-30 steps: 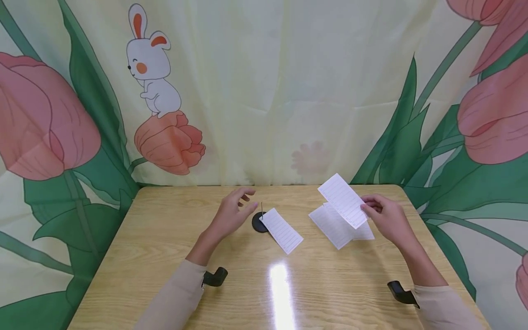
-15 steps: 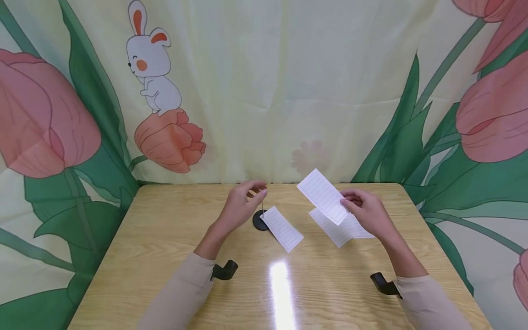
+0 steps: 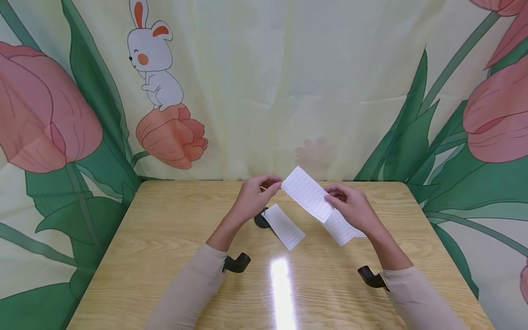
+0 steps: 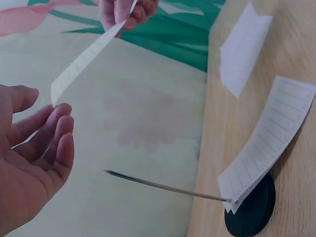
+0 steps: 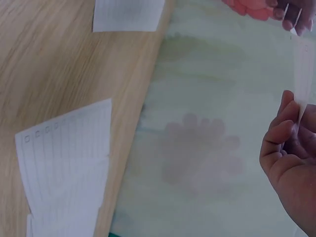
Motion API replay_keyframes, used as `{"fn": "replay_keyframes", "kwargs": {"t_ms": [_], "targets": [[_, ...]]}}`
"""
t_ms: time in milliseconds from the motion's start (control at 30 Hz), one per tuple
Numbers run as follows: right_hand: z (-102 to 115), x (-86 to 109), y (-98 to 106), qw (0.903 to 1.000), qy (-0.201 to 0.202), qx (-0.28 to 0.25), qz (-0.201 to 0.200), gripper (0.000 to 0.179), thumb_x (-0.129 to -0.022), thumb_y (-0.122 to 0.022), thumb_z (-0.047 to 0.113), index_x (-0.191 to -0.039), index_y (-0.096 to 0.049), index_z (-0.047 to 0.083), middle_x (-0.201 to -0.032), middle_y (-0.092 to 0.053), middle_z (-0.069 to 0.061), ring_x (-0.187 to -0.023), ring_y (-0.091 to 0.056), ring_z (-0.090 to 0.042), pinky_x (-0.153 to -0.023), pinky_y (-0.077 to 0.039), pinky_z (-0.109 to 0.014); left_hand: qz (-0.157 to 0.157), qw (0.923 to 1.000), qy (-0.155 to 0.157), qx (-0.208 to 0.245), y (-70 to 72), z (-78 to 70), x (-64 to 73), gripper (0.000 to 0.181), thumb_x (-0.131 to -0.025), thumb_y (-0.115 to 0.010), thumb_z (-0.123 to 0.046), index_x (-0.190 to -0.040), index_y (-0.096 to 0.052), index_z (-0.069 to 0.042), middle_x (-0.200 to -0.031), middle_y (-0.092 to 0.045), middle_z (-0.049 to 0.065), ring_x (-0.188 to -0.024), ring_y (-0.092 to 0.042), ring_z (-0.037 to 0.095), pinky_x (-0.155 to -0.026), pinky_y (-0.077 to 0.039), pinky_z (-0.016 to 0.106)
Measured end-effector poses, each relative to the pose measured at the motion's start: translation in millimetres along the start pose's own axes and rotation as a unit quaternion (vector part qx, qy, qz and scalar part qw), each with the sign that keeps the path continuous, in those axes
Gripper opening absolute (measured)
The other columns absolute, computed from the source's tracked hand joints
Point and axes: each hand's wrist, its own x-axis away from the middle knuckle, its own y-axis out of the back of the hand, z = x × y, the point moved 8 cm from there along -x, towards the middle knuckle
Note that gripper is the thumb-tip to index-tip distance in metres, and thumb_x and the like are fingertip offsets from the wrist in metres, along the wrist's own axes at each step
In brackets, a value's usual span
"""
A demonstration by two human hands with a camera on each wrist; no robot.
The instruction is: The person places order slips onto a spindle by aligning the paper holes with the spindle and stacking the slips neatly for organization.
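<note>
My right hand point(image 3: 348, 204) pinches a lined white paper slip point(image 3: 307, 195) by its right end, holding it up over the table. The slip's far corner reaches the fingertips of my left hand point(image 3: 253, 197); in the left wrist view the thumb stands apart from the bent fingers point(image 4: 61, 111), so the corner is not pinched. Below the left hand is a spike holder with a round black base point(image 4: 252, 212) and an upright thin metal spike point(image 4: 163, 186). Another lined slip point(image 3: 284, 228) is threaded on the spike down at the base.
More lined slips point(image 3: 341, 229) lie overlapping on the wooden table point(image 3: 173, 238), under the right hand. A printed curtain point(image 3: 247, 91) hangs behind the table's far edge. Each sleeve carries a black wrist mount point(image 3: 237, 262).
The right hand has carried its slip leftward. The left hand has moved right and slightly up, past the spike, to meet the slip's corner. The threaded slip has stayed put.
</note>
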Motion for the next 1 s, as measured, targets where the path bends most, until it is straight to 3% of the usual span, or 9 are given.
{"fn": "replay_keyframes", "kwargs": {"t_ms": [133, 300, 567, 1000], "targets": [[7, -3.5, -6, 0.9997, 0.013, -0.018, 0.003, 0.020, -0.100, -0.068, 0.009, -0.117, -0.071, 0.000, -0.100, -0.073, -0.016, -0.082, -0.065, -0.011, -0.069, -0.052, -0.020, -0.003, 0.9994, 0.026, 0.023, 0.6, 4.0, -2.7, 0.018, -0.101, -0.067, -0.015, -0.114, -0.076, -0.006, -0.099, -0.075, 0.010, -0.083, -0.068, 0.020, -0.069, -0.054, 0.027], [10, -5.8, -14, 0.9995, 0.014, -0.025, 0.014, 0.020, -0.100, -0.068, 0.009, -0.117, -0.070, -0.001, -0.102, -0.074, -0.016, -0.084, -0.066, -0.014, -0.071, -0.052, -0.020, -0.010, 0.9985, 0.034, 0.041, 4.7, 7.3, -2.0, 0.014, -0.099, -0.068, -0.009, -0.108, -0.076, -0.002, -0.093, -0.072, 0.009, -0.081, -0.066, 0.028, -0.065, -0.050, 0.023], [8, -8.3, -30, 0.9992, 0.005, -0.028, 0.027, 0.018, -0.100, -0.068, 0.010, -0.116, -0.071, 0.002, -0.102, -0.073, -0.014, -0.088, -0.066, -0.020, -0.073, -0.052, -0.021, -0.012, 0.9994, 0.032, 0.006, 15.0, 14.3, -1.4, 0.011, -0.098, -0.070, -0.009, -0.104, -0.077, -0.003, -0.092, -0.072, 0.009, -0.077, -0.062, 0.017, -0.066, -0.050, 0.023], [-3, -10.6, -48, 0.9992, -0.009, -0.027, 0.027, 0.019, -0.101, -0.068, 0.013, -0.118, -0.071, 0.005, -0.103, -0.073, -0.012, -0.094, -0.068, -0.021, -0.079, -0.054, -0.022, 0.011, 0.9977, 0.066, -0.004, 21.3, 31.3, -4.7, 0.010, -0.096, -0.071, -0.007, -0.100, -0.077, 0.000, -0.089, -0.074, 0.012, -0.079, -0.067, 0.025, -0.063, -0.047, 0.023]]}}
